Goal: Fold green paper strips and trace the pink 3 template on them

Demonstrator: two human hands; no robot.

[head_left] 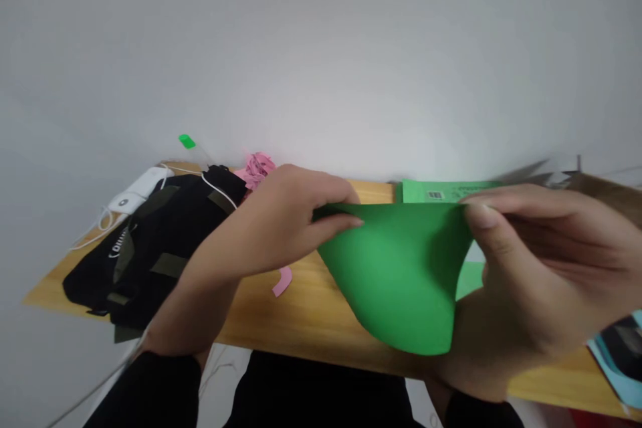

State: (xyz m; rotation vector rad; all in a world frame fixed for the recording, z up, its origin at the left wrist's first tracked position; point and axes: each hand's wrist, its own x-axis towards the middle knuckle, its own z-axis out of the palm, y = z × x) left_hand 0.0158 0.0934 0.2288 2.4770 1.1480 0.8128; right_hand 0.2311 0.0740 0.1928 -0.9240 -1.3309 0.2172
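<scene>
A green sheet of paper (396, 274) hangs in the air between my two hands, above the front of the wooden table. My left hand (301, 221) pinches its upper left corner between thumb and fingers. At the upper right corner, my right hand (531, 261) grips the sheet with thumb and forefinger. The top edge runs nearly straight, while the lower part curves and bows toward me. Beneath my left hand a small curved strip of pink paper (283, 281) lies on the table.
A black bag (155, 241) covers the left of the wooden table (301, 311), beside a white power strip (143, 188) with cables. Crumpled pink paper (258, 168) sits near the wall. A green printed packet (446, 191) lies behind the sheet. Blue and dark items (622, 354) are at the right edge.
</scene>
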